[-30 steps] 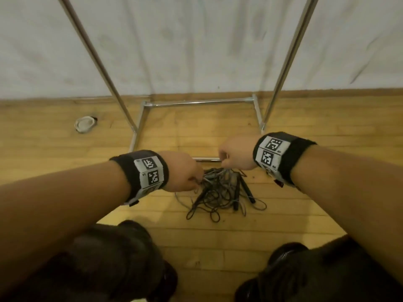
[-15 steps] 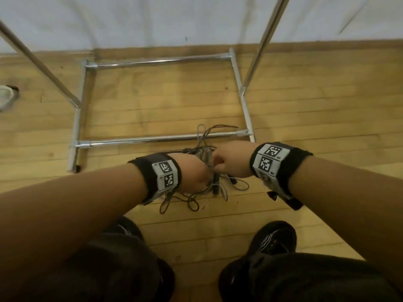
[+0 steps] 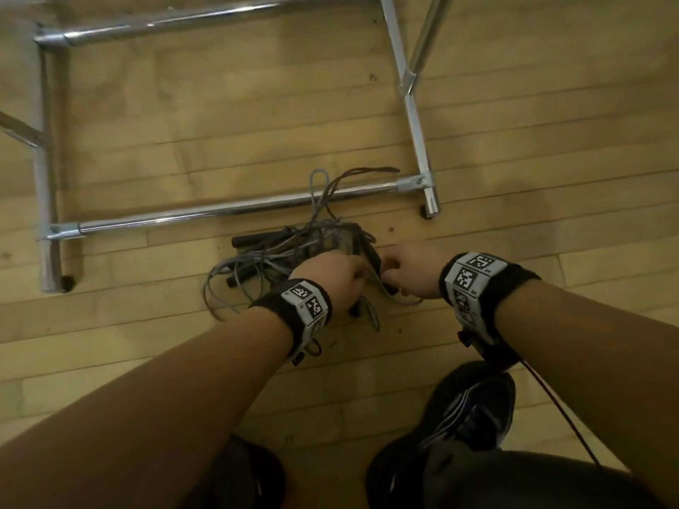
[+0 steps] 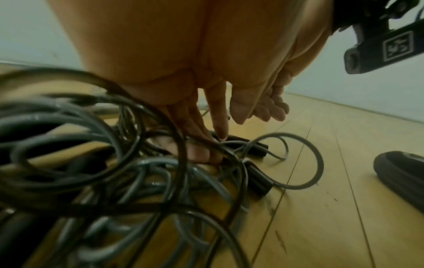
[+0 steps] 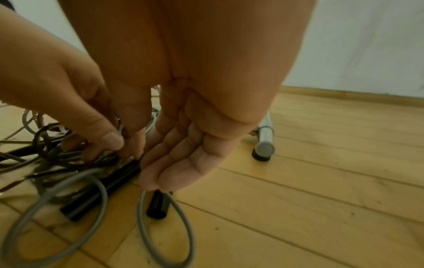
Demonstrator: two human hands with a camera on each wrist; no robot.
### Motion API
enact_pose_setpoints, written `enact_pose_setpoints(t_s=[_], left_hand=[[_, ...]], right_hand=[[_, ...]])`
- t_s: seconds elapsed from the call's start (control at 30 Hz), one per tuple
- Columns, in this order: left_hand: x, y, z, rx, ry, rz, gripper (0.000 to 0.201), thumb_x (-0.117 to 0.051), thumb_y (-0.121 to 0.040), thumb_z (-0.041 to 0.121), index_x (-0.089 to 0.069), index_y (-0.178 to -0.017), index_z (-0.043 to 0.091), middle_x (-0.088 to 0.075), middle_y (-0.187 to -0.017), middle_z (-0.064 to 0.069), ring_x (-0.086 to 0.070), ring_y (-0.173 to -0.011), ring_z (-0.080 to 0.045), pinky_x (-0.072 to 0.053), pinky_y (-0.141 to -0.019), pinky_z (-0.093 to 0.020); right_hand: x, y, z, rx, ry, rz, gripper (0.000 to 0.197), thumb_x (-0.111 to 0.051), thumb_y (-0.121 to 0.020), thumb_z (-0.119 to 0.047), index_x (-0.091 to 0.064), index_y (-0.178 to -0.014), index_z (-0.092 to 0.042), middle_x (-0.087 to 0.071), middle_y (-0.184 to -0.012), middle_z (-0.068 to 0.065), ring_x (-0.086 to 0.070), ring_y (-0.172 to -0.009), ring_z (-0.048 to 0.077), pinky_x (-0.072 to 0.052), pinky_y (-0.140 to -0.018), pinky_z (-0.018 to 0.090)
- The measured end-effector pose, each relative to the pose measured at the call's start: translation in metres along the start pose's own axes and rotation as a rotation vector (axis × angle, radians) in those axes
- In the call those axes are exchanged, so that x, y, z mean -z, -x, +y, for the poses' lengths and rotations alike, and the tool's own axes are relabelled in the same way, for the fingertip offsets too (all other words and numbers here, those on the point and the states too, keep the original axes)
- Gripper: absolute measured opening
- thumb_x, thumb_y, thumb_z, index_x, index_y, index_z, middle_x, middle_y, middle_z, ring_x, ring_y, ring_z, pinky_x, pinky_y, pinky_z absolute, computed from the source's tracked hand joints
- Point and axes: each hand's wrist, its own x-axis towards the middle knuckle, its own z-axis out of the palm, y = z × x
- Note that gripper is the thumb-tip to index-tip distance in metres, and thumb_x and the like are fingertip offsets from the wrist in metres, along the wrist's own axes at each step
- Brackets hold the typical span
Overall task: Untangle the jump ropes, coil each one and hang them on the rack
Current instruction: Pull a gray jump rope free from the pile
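A tangle of grey and dark jump ropes with black handles lies on the wood floor, just in front of the rack's near base bar. Some loops drape over that bar. My left hand reaches into the right side of the pile and pinches cords between thumb and fingers. My right hand meets it there. Its thumb and forefinger dip onto a thin cord beside the left thumb, while its other fingers hang loose. Two black handles lie under the right hand.
The chrome rack's rectangular base sits on the floor ahead, with an upright rising at the right and a capped foot close to my right hand. My dark shoes are just behind the pile. A white wall stands beyond.
The head view has tilted down and closer to the floor. Both hands have dropped lower and come together on the right side of the tangle.
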Motion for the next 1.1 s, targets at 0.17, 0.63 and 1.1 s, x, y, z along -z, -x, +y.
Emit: enact_pose_setpoints(t_s=[0.17,0.63,1.1], left_hand=[[-0.018,-0.014,0.003,0.142,-0.023,0.072,0.031,-0.054,-0.104,0.049,-0.05,-0.117,0.021,-0.058,-0.101,-0.002,-0.063,-0.09,-0.027,-0.053,-0.071,-0.038],[-0.023,-0.028,-0.017,0.237,0.175,0.029,0.042,-0.061,-0.091,0.071,-0.051,-0.087,0.03,-0.059,-0.083,0.006,-0.056,-0.071,-0.012,-0.04,-0.054,-0.029],[-0.004,-0.002,-0.02,0.128,0.253,-0.114,0.01,-0.063,-0.099,0.039,-0.058,-0.099,0.029,-0.064,-0.094,0.004,-0.057,-0.077,-0.009,-0.041,-0.058,-0.026]], right_hand=[[-0.008,-0.017,0.016,-0.014,-0.016,-0.002,0.022,-0.052,-0.103,-0.031,-0.069,-0.112,-0.019,-0.072,-0.105,0.004,-0.067,-0.095,0.022,-0.054,-0.075,0.034],[-0.002,-0.034,0.012,0.018,-0.047,0.073,0.023,-0.054,-0.101,-0.031,-0.072,-0.111,-0.022,-0.071,-0.104,0.0,-0.063,-0.091,0.017,-0.048,-0.069,0.029],[0.008,-0.025,-0.013,0.116,-0.05,0.101,0.02,-0.054,-0.1,-0.028,-0.07,-0.114,-0.026,-0.061,-0.083,-0.011,-0.061,-0.085,0.015,-0.043,-0.062,0.026]])
